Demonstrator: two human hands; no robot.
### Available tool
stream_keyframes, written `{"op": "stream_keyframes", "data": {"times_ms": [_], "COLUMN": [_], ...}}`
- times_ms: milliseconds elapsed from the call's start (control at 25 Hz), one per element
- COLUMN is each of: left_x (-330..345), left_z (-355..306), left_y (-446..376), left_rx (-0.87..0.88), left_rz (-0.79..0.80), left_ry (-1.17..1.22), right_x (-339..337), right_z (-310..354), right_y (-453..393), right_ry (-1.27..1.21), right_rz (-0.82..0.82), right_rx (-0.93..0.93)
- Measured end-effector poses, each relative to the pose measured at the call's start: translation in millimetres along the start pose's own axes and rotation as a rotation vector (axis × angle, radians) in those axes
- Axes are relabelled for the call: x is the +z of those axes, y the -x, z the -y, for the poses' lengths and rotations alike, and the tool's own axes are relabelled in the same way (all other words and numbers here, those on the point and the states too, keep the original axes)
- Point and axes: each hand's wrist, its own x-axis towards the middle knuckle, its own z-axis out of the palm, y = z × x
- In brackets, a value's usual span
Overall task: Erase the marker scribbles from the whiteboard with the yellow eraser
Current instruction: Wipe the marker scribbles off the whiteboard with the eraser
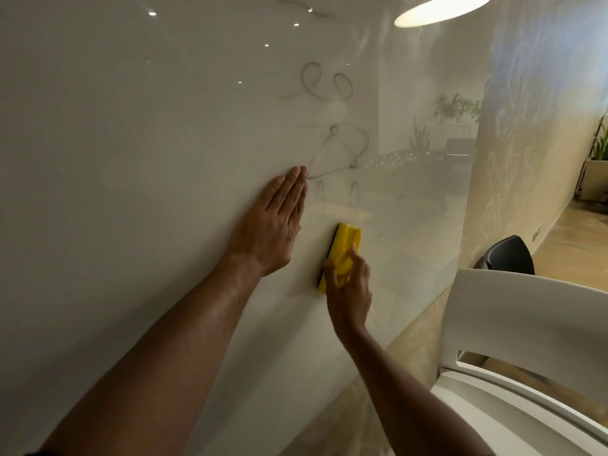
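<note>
A glossy whiteboard [131, 159] fills the left and middle of the head view. Grey marker scribbles [329, 83] loop across its upper middle, with fainter smeared loops [345, 149] lower down and two short arcs [355, 190] below those. My left hand [273, 225] lies flat on the board with straight fingers, its fingertips beside the lowest loop. My right hand [348, 284] grips the yellow eraser [342, 245], whose dark felt side is against the board, below the scribbles and to the right of my left hand.
A white chair [526, 340] stands close at the lower right, with a dark chair back [508, 255] behind it. Wooden floor runs along the board's lower edge. A potted plant [598, 166] stands at the far right. A ceiling lamp [441, 9] is reflected at the top.
</note>
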Motion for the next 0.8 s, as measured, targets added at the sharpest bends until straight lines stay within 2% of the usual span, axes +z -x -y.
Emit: {"op": "stream_keyframes", "data": {"times_ms": [40,160,200,280,320,360,440,480,520,600,640,680,760,800], "left_x": [0,0,-2,-6,-8,-10,-12,-14,-15,-16,-18,-18,-18,-18], "left_z": [0,2,4,10,12,13,13,14,16,21,24,26,28,29], "left_y": [0,-2,-3,-7,-7,-8,-9,-10,-12,-17,-18,-19,-21,-22], "left_rx": [0.006,0.023,0.032,0.054,0.057,0.058,0.043,0.020,-0.010,-0.058,-0.065,-0.061,-0.055,-0.057], "left_rz": [0.001,-0.012,-0.003,0.029,0.046,0.062,0.081,0.077,0.063,0.028,0.028,0.032,0.037,0.040], "left_ry": [-0.002,-0.004,0.005,0.013,0.018,0.025,0.041,0.045,0.040,0.016,0.014,0.013,0.016,0.031], "right_x": [-1,-15,-20,-25,-23,-19,-12,-14,-18,-20,-20,-19,-18,-20], "right_z": [15,27,25,30,36,41,41,37,35,34,36,39,38,34], "right_y": [-18,-56,-68,-89,-92,-90,-79,-82,-90,-104,-106,-103,-90,-93], "right_ry": [0.000,0.134,0.183,0.142,0.103,0.095,0.141,0.167,0.168,0.075,0.066,0.090,0.137,0.166], "right_rz": [-0.029,0.007,0.027,-0.019,-0.043,-0.052,-0.014,-0.006,-0.011,-0.086,-0.091,-0.085,-0.018,-0.004], "right_rx": [-0.089,-0.616,-0.631,-0.320,-0.226,-0.292,-0.606,-0.639,-0.503,-0.040,0.006,-0.121,-0.579,-0.673]}}
